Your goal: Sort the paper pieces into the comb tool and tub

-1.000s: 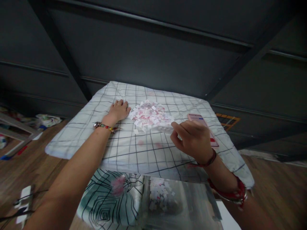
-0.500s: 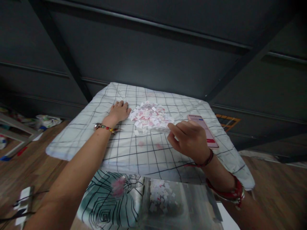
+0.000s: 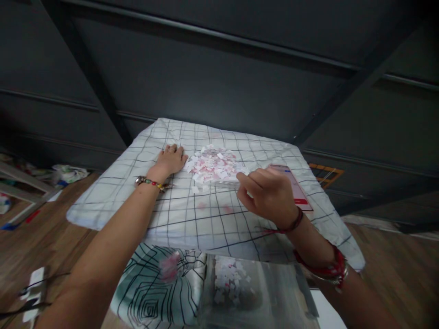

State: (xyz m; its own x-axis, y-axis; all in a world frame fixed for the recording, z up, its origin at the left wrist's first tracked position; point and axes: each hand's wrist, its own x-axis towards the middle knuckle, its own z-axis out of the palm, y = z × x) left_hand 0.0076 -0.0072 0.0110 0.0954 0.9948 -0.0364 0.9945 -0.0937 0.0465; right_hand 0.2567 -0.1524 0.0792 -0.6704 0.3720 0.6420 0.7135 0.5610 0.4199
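White and pink scraps (image 3: 214, 165) make a speckled heap on a white cloth (image 3: 219, 224) ruled with a thin dark grid and faintly blotched pink. A phone (image 3: 299, 189) shows a pink rim and a pale face banded red near its foot. Red, yellow and silver pieces mix on the left bracelet (image 3: 149, 181); the right arm's colours are a dark red cord (image 3: 295, 222), a brighter red band (image 3: 339, 264) and a silver bangle (image 3: 344, 278). A teal-and-white cushion (image 3: 147, 288) carries black nested squares and a pink blot. The blurred bin (image 3: 281, 292) appears cloudy grey. Panels (image 3: 219, 77) are charcoal, the floor (image 3: 380, 260) grained brown.
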